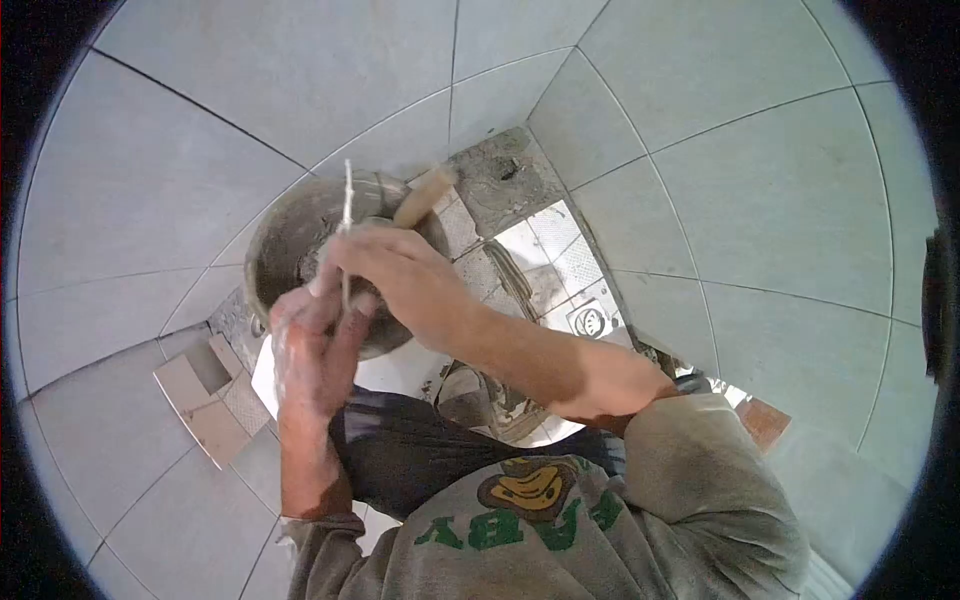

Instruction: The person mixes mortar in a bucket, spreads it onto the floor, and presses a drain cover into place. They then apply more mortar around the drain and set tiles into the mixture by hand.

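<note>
A thin, pale, flat piece seen edge-on (pixel 348 195) stands upright between my hands. My left hand (pixel 315 335) is closed around its lower part, the thumb on the near side and whitish dust or paste on the skin. From the right, my right hand (pixel 385 262) reaches across with its fingers bent over the same piece, partly hiding it. Both hands are over a grey bucket (pixel 262 250) with grey mortar smeared inside. A tool's wooden handle (pixel 425 197) leans out over the bucket's far right rim; its other end is hidden.
Tiled walls close in ahead and on the right (pixel 780 190). Right of the bucket lie patterned tiles (pixel 575 265) and a coiled hose-like loop (pixel 510 275). Rough cement (pixel 500 180) fills the corner. Cut tile pieces (pixel 205 400) lie at left, a brown piece (pixel 762 425) at right.
</note>
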### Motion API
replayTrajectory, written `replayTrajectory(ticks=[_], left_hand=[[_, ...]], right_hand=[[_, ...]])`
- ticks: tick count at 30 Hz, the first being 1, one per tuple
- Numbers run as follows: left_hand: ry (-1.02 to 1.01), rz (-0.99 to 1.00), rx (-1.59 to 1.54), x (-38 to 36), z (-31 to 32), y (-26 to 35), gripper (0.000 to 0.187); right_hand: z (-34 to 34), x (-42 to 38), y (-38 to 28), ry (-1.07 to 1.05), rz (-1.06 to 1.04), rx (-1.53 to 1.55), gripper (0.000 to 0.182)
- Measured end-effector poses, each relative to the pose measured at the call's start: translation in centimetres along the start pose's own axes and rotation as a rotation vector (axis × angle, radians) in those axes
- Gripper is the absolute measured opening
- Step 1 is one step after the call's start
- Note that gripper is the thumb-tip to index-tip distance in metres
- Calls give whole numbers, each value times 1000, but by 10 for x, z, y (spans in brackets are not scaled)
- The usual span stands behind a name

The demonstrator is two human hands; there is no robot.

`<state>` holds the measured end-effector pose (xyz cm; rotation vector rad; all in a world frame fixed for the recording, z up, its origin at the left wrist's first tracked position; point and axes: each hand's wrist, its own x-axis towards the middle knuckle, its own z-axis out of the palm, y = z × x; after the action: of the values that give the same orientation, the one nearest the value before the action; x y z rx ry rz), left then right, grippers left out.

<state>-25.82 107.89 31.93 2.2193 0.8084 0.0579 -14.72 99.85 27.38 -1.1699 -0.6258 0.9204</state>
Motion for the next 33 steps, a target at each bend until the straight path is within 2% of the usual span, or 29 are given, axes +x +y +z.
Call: replayTrajectory(ticks=[1,3,4,5,6,7,8,9,11,13,14,15,18,19,21,22,23,25,29,31,33], left_hand=[[-5,6,3,-3,-2,1,26],[-94,289,54,-9,-7,-5,32],[-62,330,-23,-9,-6,-10,35],[-75,324,-30,-9,-8,-11,35],[3,246,-52,-8,-13,-9,34],[77,165,-73,-7,-18,-8,33],[84,-4,-133,-5,-23,-8,30],[82,-9,-137,-1,-24,-15,30],[229,-23,-51,5,-29,-36,32],[220,-73,-50,9,-33,-58,38],[210,-121,-50,11,-33,-70,44],[218,-127,-50,14,-31,-86,44],[296,-312,-14,20,-12,-133,38],[322,-371,35,22,-5,-148,38],[491,-361,-159,24,31,-220,38],[505,-409,-156,25,42,-242,38],[514,-457,-152,24,55,-261,38],[587,-554,58,22,83,-313,38],[570,-734,107,10,77,-319,41],[692,-732,259,10,74,-341,43],[717,-794,311,8,66,-362,44]], right_hand=[[-4,-9,-5,16,-27,31,43],[-17,-30,-22,74,-96,-27,37],[-25,-42,-31,84,-84,-25,37],[-35,-54,-42,117,66,134,37],[-44,-63,-49,147,213,290,36],[-50,-73,-53,153,225,289,36],[-53,-83,-56,162,252,246,36],[-57,-90,-59,166,273,202,35],[-66,-102,-51,215,295,124,32],[-77,-110,-38,257,309,43,30],[-82,-114,-29,377,347,86,24],[-89,-117,-20,492,390,131,20],[-120,-133,5,654,462,78,15],[-124,-132,4,739,513,-18,18],[-166,-152,27,713,416,-174,21],[-162,-141,22,851,477,-237,24],[-162,-138,17,883,530,-211,25],[-180,-150,19,900,625,-269,27],[-198,-182,42,933,716,-382,29],[-205,-190,54,973,629,-429,31],[-214,-202,68,962,613,-465,31]])
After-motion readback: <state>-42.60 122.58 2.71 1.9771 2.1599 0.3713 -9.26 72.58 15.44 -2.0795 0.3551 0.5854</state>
